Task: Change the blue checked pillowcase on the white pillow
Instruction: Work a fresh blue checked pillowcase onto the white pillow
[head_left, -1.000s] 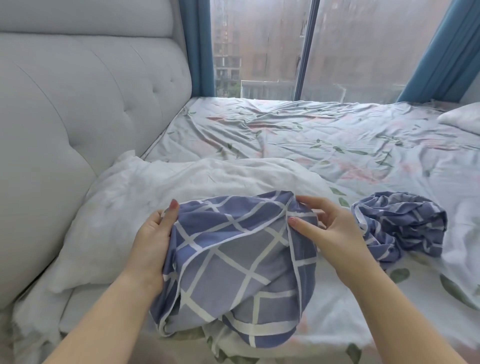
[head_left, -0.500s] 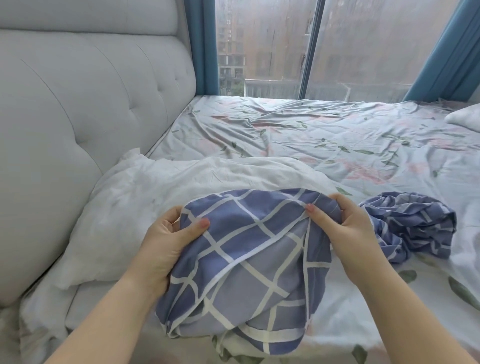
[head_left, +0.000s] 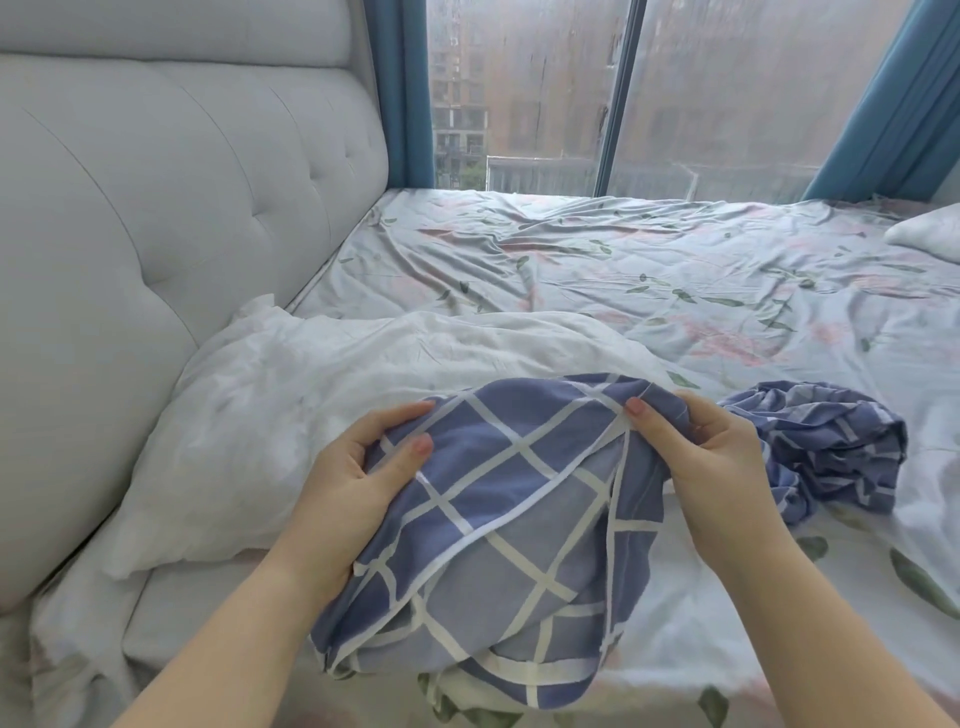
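Note:
A bare white pillow lies on the bed against the headboard. In front of it I hold a blue checked pillowcase by its upper edge. My left hand grips the left part of that edge, thumb on top. At the right end, my right hand pinches the hem between thumb and fingers. The cloth hangs down in folds toward me and covers the pillow's near right end. A second blue checked pillowcase lies crumpled on the bed just right of my right hand.
A grey tufted headboard stands along the left. The floral sheet stretches to a large window with blue curtains. Another white pillow's corner shows at the far right.
Both hands shifted their hold along the pillowcase's top edge and lifted it slightly toward the pillow. My left thumb now lies over the cloth. The view tilted down a little.

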